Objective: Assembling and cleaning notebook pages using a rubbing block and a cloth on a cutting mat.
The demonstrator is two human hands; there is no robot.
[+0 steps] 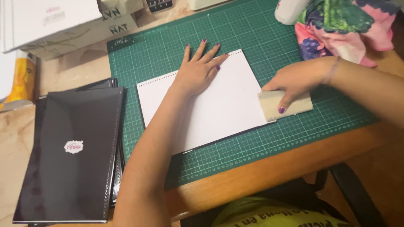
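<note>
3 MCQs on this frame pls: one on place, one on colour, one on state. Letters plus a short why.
1. Where does the white sheet lie?
A. on the green cutting mat
B. on the black covers
C. on the cardboard boxes

2. What colour are the covers stacked at the left of the table?
A. white
B. black
C. green

3. How is the left hand set?
A. clenched in a fist
B. flat on the sheet, fingers spread
C. lifted clear of the table

Key: 1 A, mat grid shows on every side of the sheet. 2 B, glossy black with a small pale sticker. 3 B, palm down on the sheet while the right hand presses a tan block at the sheet's right edge.
</note>
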